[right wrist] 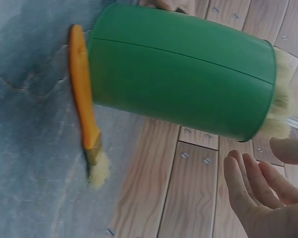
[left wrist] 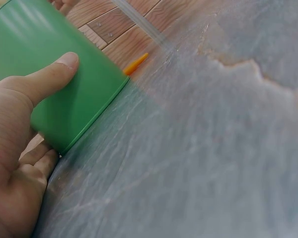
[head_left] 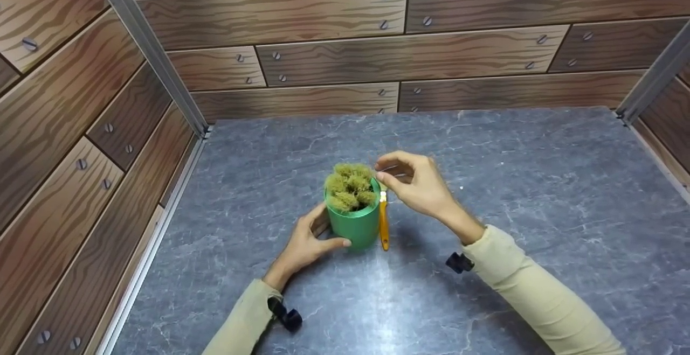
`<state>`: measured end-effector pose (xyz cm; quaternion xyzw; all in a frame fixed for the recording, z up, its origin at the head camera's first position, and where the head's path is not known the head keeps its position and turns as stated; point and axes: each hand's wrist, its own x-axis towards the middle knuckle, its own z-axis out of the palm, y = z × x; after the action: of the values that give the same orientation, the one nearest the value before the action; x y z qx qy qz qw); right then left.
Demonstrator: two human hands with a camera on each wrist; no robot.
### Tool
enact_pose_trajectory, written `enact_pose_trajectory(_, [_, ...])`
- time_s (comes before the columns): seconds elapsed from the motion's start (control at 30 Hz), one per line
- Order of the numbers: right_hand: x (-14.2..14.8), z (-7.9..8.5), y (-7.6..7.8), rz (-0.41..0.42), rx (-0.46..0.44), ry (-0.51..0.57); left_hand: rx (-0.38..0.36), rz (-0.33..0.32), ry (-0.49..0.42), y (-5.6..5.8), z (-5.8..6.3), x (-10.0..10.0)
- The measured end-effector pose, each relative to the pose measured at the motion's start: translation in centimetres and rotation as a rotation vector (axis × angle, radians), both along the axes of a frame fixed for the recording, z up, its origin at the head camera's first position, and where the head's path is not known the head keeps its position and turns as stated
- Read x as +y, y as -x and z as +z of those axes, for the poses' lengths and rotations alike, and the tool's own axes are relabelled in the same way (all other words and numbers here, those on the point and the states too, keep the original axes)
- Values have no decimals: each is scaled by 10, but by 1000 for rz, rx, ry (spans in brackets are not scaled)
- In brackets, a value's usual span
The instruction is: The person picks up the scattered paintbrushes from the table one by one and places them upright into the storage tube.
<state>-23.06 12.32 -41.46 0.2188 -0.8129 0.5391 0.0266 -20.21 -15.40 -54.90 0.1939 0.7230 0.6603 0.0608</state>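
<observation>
A green cylindrical pot (head_left: 353, 228) stands upright on the table, filled with tufts of yellow-green moss (head_left: 347, 182). My left hand (head_left: 304, 244) holds the pot from the left; in the left wrist view its thumb (left wrist: 54, 74) lies across the green wall and the other fingers are partly hidden near the base. Just right of the rim is my right hand (head_left: 418, 185), raised, its fingers loosely bent with nothing between them. In the right wrist view it is apart from the pot. Close along the pot's right side lies a paintbrush (right wrist: 83, 94) with an orange handle and pale bristles.
The grey marbled tabletop (head_left: 259, 182) runs back to a wood-patterned wall (head_left: 334, 64). Another such wall (head_left: 70, 129) stands on the left, with a metal strip (head_left: 161, 220) along its foot. Dark clips (head_left: 285, 314) sit at both sleeve cuffs.
</observation>
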Motion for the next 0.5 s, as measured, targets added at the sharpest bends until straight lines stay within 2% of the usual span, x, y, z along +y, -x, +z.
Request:
enact_pose_trajectory(0.2, [1,-10,3,-13,-47,-40,-20,11,22,-1,2,0])
enact_pose_trajectory(0.5, [2,-19,5,-28,-39,-55,-12,5,14,-1,2,1])
